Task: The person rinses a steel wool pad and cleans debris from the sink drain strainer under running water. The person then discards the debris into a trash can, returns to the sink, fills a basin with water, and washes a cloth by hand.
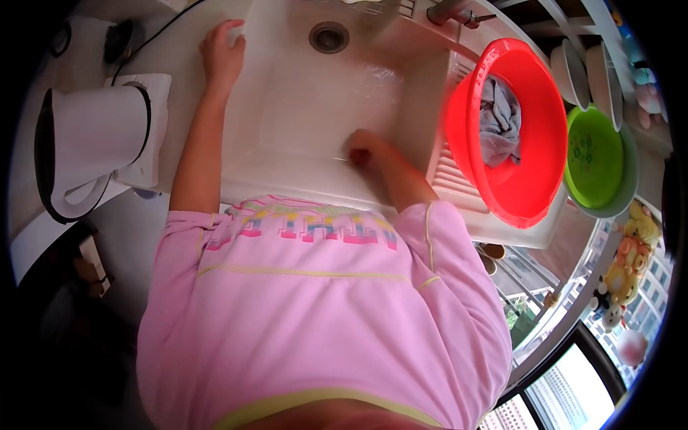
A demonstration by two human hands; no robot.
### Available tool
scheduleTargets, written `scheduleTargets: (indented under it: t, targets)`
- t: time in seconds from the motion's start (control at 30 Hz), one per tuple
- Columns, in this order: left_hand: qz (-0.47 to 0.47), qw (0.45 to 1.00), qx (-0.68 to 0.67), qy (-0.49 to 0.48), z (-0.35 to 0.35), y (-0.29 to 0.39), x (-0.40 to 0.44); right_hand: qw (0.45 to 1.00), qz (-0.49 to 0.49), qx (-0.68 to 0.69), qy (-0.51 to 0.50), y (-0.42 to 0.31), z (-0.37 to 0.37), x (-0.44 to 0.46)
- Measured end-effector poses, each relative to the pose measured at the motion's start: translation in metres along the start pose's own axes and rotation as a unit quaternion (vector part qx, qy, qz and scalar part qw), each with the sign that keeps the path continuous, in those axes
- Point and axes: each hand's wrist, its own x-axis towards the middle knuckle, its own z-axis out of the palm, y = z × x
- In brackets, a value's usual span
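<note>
My left hand point(223, 56) is at the left rim of the white sink point(287, 107), its thumb and fingers apart and nothing between them. My right hand point(367, 147) is low inside the sink near its front wall, with the fingers curled in. Whatever those fingers hold, if anything, is hidden. Shallow water or wet shine shows on the sink floor, and a round metal drain point(329, 37) lies near the far side. To the right, a red basin point(530, 143) stands tilted on the ridged drainboard, with a crumpled grey cloth point(499, 122) in it.
A metal faucet point(453, 13) is at the back right. A white kettle point(100, 136) on its base stands at the left, with a black cord behind. Green point(595, 158) and pale bowls are beyond the red basin. Stuffed toys point(631, 251) hang by the window.
</note>
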Motion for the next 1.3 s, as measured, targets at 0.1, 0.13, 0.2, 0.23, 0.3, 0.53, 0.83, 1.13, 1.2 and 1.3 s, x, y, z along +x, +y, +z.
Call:
scheduleTargets:
  t: [0.1,0.13,0.2,0.23,0.3,0.53,0.83,1.13,1.2,1.3]
  targets:
    - [0.016,0.999,-0.004,-0.036,0.006,0.023,-0.026,0.937,-0.185,0.291,0.055,-0.006,-0.021,0.045]
    - [0.037,0.998,0.019,-0.038,0.009,0.022,-0.031,0.89,-0.244,0.38,0.074,-0.006,-0.023,0.054]
    - [0.06,0.997,0.038,-0.042,0.012,0.023,-0.035,0.874,-0.14,0.442,0.144,-0.042,-0.031,0.032]
    - [0.063,0.996,0.03,-0.046,0.011,0.025,-0.036,0.859,-0.088,0.472,0.181,-0.054,-0.029,0.019]
    - [0.058,0.997,0.017,-0.044,0.016,0.031,-0.034,0.953,-0.009,0.302,-0.007,-0.053,-0.014,0.002]
    - [0.136,0.975,-0.06,-0.162,0.052,0.044,-0.037,0.958,0.167,0.159,-0.173,-0.04,0.044,0.012]
    - [0.073,0.971,-0.019,-0.225,0.08,-0.003,-0.055,0.902,-0.178,0.341,0.195,-0.07,-0.046,0.066]
    - [0.066,0.968,-0.042,-0.24,0.071,0.032,-0.046,0.775,0.023,-0.217,0.593,-0.001,0.064,-0.022]
    - [0.058,0.966,-0.051,-0.247,0.069,0.033,-0.043,0.745,0.061,-0.171,0.642,0.009,0.05,-0.012]
    - [0.064,0.966,-0.034,-0.249,0.067,0.032,-0.042,0.653,0.123,-0.187,0.724,-0.007,0.045,0.036]
